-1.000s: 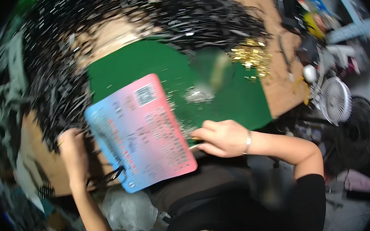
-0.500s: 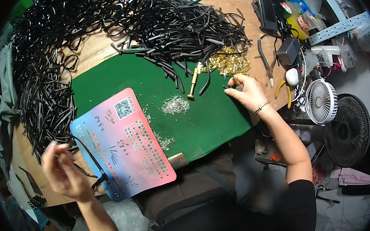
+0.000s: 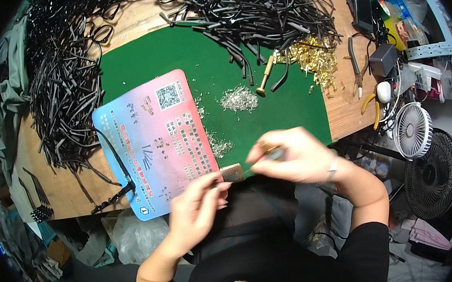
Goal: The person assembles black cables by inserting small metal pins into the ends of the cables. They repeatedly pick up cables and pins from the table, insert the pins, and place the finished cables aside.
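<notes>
Two hands meet just past the near edge of the tabletop (image 3: pixel 343 113), below the green mat (image 3: pixel 288 108). The left hand (image 3: pixel 197 209) pinches a small tan ridged piece (image 3: pixel 233 173) between thumb and fingertips; the right hand (image 3: pixel 293 156) is closed around a thin brass-handled tool (image 3: pixel 270 153) whose tip points at that piece. The piece looks light and stiff, best held by its flat sides. The tool's tip is blurred, and the right palm hides most of its handle.
</notes>
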{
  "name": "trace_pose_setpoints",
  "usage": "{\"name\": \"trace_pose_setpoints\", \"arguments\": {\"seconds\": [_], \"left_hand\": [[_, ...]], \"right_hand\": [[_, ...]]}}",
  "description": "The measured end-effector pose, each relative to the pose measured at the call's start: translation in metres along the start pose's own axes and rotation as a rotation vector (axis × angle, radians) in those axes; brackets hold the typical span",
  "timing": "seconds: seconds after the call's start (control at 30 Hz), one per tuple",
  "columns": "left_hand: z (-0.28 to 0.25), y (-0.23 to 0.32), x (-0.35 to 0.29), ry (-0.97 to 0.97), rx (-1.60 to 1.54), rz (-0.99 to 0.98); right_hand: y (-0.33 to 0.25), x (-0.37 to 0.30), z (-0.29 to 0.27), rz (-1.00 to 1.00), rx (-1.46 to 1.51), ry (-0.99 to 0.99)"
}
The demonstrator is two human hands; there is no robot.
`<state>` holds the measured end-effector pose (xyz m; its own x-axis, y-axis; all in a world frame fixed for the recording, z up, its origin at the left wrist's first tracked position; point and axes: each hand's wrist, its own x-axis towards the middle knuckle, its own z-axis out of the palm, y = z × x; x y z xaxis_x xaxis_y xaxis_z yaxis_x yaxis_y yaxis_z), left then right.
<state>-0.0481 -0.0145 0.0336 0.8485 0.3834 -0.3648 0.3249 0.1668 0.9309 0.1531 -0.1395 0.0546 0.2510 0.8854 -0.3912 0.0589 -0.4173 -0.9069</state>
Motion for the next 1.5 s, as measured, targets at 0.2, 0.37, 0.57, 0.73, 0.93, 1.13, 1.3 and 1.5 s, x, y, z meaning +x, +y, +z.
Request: {"name": "trace_pose_setpoints", "arguments": {"seconds": [0.2, 0.37, 0.57, 0.73, 0.93, 1.13, 1.3, 1.5], "left_hand": [[0.007, -0.006, 0.001, 0.032, 0.089, 0.066], [0.004, -0.008, -0.001, 0.041, 0.160, 0.191], [0.003, -0.004, 0.007, -0.023, 0.234, 0.223], [0.004, -0.007, 0.007, -0.066, 0.199, 0.172], [0.007, -0.013, 0.005, -0.173, 0.226, 0.116], [0.003, -0.026, 0.008, -0.121, 0.323, 0.132], [-0.003, -0.026, 0.018, 0.088, 0.165, 0.065], [0.001, -0.031, 0.029, 0.147, 0.141, 0.071]], "right_hand": [[-0.001, 0.023, 0.016, 0.198, 0.190, -0.177], [-0.002, 0.029, 0.025, 0.207, 0.203, -0.195], [0.000, 0.025, 0.020, 0.150, 0.199, -0.157], [-0.001, 0.021, 0.023, 0.264, 0.289, -0.248], [0.033, 0.015, 0.030, 0.038, 0.033, -0.226], [0.022, 0.010, 0.028, -0.106, -0.538, -0.082], [0.027, 0.021, 0.019, -0.149, -1.025, 0.201], [0.025, 0.008, 0.014, -0.116, -0.849, 0.235]]}}
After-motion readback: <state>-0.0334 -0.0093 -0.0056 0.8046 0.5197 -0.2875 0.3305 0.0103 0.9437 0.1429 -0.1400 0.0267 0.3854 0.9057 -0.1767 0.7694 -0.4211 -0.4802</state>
